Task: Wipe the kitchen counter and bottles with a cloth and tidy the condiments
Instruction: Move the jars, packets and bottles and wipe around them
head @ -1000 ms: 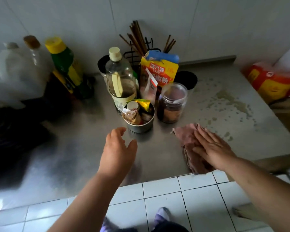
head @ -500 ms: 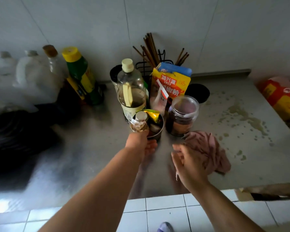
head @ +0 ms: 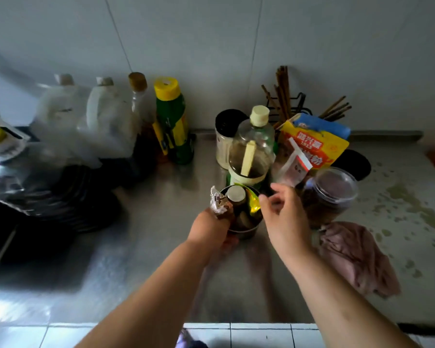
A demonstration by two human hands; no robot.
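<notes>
A small metal tin (head: pixel 244 231) stuffed with sachets and a little capped bottle stands mid-counter. My left hand (head: pixel 209 231) grips its left side. My right hand (head: pixel 284 219) hovers at its right rim, fingers spread and blurred, holding nothing that I can make out. The pink cloth (head: pixel 357 259) lies crumpled on the steel counter (head: pixel 148 272), right of my right wrist. Behind the tin stand a clear plastic bottle (head: pixel 251 149), a yellow-and-blue packet (head: pixel 317 144) and a clear jar (head: pixel 329 194) of dark contents.
Wet splashes (head: pixel 409 204) mark the counter's right part. A green bottle with a yellow cap (head: pixel 172 121), white jugs (head: pixel 106 116) and dark cookware (head: pixel 48 202) crowd the left. A chopstick rack (head: pixel 286 99) is against the wall. The tiled counter front (head: pixel 249 335) runs below.
My right hand has left the cloth and moved up-left to the tin's right rim. My left hand keeps its grip on the tin. The camera has drawn closer to the counter.
</notes>
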